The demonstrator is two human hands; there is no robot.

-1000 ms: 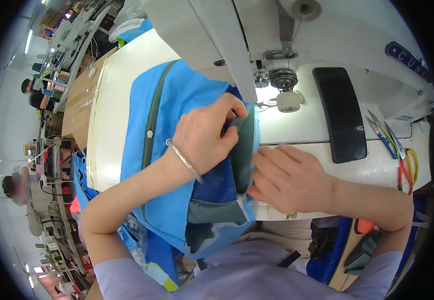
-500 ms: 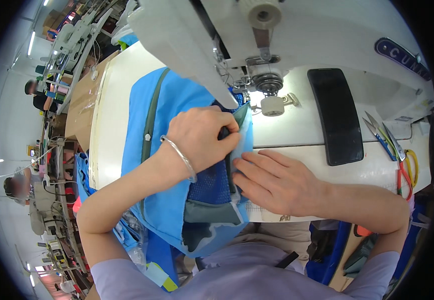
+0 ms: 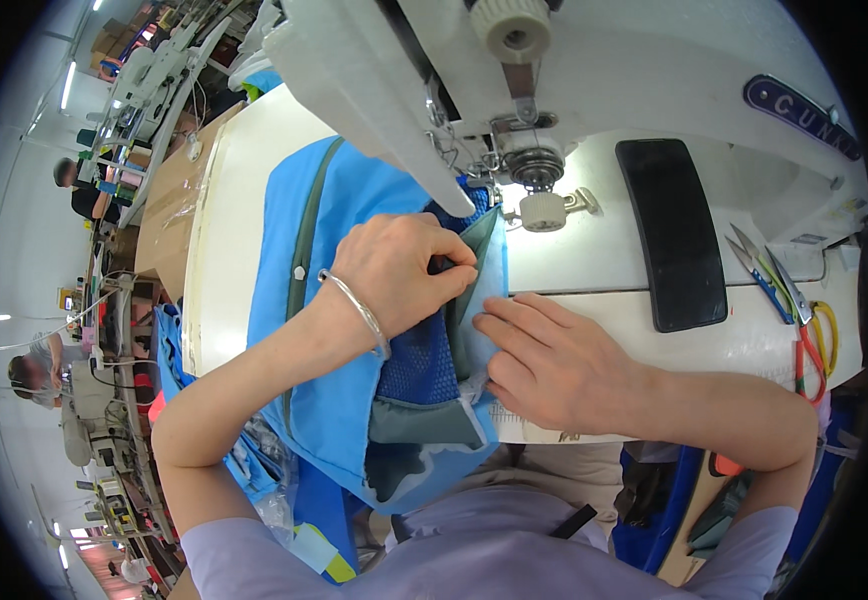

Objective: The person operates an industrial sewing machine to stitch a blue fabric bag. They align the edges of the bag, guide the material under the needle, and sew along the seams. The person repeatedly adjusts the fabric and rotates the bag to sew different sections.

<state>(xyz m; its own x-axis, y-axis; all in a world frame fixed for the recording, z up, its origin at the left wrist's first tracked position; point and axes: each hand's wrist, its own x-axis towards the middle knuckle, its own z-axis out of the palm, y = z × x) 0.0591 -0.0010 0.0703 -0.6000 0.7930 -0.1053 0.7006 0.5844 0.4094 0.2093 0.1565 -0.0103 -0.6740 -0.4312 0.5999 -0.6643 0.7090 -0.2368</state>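
A light-blue fabric piece (image 3: 284, 215) with a grey-green zipper strip, dark-blue mesh (image 3: 416, 365) and grey-green lining (image 3: 478, 245) lies at the sewing machine (image 3: 374, 80). Its upper right edge reaches under the presser foot area. My left hand (image 3: 394, 268), a silver bangle on its wrist, pinches the grey-green lining between thumb and forefinger. To the right, my right hand (image 3: 559, 368) rests with fingers stretched out, their tips on the light-blue edge of the piece. The needle and foot are partly hidden by machine parts.
A black phone (image 3: 672, 235) lies on the machine bed at the right. Beyond it are scissors (image 3: 802, 308) with red and yellow handles and a blue-handled snipping tool. A cardboard sheet (image 3: 169, 225) borders the white table at left; other sewing machines and two people are farther off.
My right hand has shifted slightly right, its fingers easing off the lining edge. More grey-green lining shows between my hands. The left hand keeps nearly the same place.
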